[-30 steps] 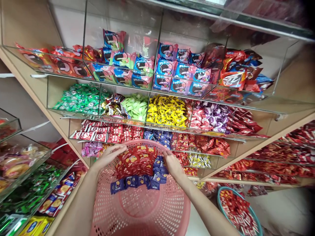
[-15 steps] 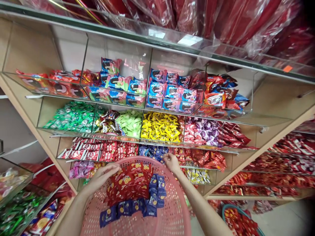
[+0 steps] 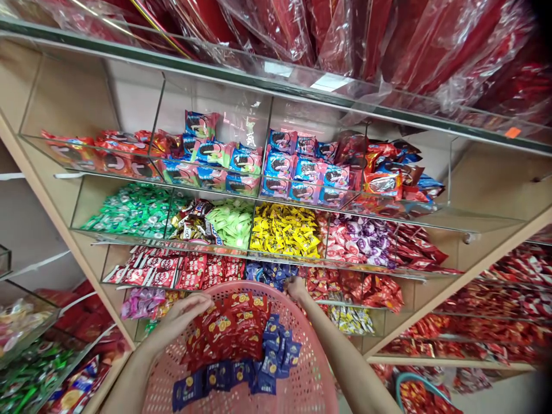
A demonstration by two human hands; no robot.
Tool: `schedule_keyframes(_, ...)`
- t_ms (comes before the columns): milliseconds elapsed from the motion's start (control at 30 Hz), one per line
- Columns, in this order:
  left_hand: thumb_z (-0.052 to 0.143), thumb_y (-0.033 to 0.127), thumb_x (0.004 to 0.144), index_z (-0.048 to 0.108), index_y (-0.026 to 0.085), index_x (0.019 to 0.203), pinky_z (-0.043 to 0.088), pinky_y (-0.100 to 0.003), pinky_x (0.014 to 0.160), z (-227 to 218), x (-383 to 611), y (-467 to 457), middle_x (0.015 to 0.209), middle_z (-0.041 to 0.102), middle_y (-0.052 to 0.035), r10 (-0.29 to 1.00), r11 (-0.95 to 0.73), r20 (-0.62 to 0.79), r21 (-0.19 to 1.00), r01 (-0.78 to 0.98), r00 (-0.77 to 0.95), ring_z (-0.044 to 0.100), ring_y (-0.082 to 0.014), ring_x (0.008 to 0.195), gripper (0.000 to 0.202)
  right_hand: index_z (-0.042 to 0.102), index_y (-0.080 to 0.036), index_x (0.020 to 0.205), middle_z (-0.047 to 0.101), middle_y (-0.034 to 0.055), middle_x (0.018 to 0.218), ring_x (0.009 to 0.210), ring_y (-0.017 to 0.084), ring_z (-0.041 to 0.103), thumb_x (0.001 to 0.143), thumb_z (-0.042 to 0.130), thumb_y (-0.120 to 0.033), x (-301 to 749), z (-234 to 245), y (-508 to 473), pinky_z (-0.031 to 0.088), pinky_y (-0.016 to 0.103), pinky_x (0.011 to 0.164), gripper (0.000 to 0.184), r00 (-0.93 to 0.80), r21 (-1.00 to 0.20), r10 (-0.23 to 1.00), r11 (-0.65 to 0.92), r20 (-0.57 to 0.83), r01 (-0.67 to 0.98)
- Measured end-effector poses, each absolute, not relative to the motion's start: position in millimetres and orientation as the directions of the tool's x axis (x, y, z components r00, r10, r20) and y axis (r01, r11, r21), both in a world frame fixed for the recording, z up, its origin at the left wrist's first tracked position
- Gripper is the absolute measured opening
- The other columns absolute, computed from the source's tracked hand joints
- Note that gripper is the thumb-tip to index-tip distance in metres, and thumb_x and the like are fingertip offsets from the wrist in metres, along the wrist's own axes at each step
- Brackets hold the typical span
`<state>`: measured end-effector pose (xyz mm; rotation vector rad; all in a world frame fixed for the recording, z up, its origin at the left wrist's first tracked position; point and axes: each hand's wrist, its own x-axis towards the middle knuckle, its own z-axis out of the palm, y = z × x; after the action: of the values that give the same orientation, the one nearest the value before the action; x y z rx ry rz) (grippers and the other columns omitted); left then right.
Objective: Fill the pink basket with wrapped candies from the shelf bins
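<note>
A pink perforated plastic basket (image 3: pixel 317 368) fills the lower middle. In it, red candy packets with orange pictures (image 3: pixel 224 328) lie massed at the far left, and small blue candy packets (image 3: pixel 218 375) line their near and right sides. My left hand (image 3: pixel 187 313) stretches its fingers over the basket's left rim, beside the red packets, and grips nothing. Beyond the far rim, my right hand (image 3: pixel 295 287) reaches the low shelf, its fingers curled together at the blue packets on that shelf (image 3: pixel 269 273). Shadow hides what its fingertips pinch, if anything.
Glass shelves (image 3: pixel 233 250) with dividers rise ahead, holding yellow packets (image 3: pixel 285 230), green packets (image 3: pixel 133 210) and boxed-looking blue-pink cookie packs (image 3: pixel 280 162). A teal-rimmed basket (image 3: pixel 403 379) stands on the floor at right. Wrapped red goods (image 3: pixel 345 34) sit on the top shelf.
My right hand has moved slightly down and further in among the shelf's blue packets. The blue packets at the basket's right have spread a little rightward. My left hand stays nearly in place.
</note>
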<state>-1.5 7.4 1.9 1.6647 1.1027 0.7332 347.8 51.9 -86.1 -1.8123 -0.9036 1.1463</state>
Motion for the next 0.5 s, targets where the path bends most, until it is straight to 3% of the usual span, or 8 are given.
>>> schedule_keyframes(100, 0.056, 0.052, 0.074, 0.071, 0.023, 0.089, 0.031, -0.038, 0.104, -0.1, -1.4, 7.9, 0.12, 0.06, -0.0049, 0.912, -0.106, -0.041, 0.937, 0.333, 0.407, 0.05, -0.0249, 0.114, 0.036, 0.054, -0.014, 0.11, 0.053, 0.0087, 0.116, 0.104, 0.022, 0.053, 0.084, 0.057, -0.027, 353.8, -85.7, 51.0, 0.046, 0.039, 0.084, 0.029, 0.412, -0.816, 0.844, -0.486, -0.345, 0.312)
schedule_keyframes(233, 0.057, 0.05, 0.074, 0.071, 0.023, 0.09, 0.032, -0.037, 0.104, -2.0, -0.9, 8.9, 0.119, 0.06, -0.0047, 0.916, -0.107, -0.037, 0.937, 0.333, 0.399, 0.05, -0.0247, 0.114, 0.034, 0.06, -0.009, 0.098, 0.052, 0.0171, 0.116, 0.117, 0.028, 0.044, 0.077, 0.064, -0.014, 355.1, -81.7, 53.5, 0.04, 0.034, 0.091, 0.022, 0.443, -0.773, 0.841, -0.495, -0.311, 0.397)
schedule_keyframes(367, 0.058, 0.05, 0.073, 0.071, 0.023, 0.09, 0.033, -0.038, 0.103, -2.4, -0.4, 9.5, 0.116, 0.061, -0.0054, 0.915, -0.125, -0.016, 0.939, 0.321, 0.404, 0.052, -0.0249, 0.112, 0.034, 0.053, -0.015, 0.112, 0.053, 0.0094, 0.116, 0.102, 0.021, 0.054, 0.085, 0.055, -0.03, 350.0, -81.5, 55.0, 0.047, 0.039, 0.084, 0.031, 0.434, -0.788, 0.834, -0.504, -0.339, 0.353)
schedule_keyframes(500, 0.058, 0.05, 0.073, 0.071, 0.022, 0.089, 0.033, -0.038, 0.103, -1.9, 0.2, 9.3, 0.116, 0.061, -0.006, 0.916, -0.128, -0.01, 0.94, 0.317, 0.4, 0.052, -0.0247, 0.111, 0.034, 0.052, -0.017, 0.114, 0.054, 0.0077, 0.115, 0.096, 0.019, 0.056, 0.088, 0.05, -0.033, 345.5, -84.0, 53.5, 0.049, 0.039, 0.081, 0.031, 0.387, -0.862, 0.84, -0.473, -0.379, 0.184)
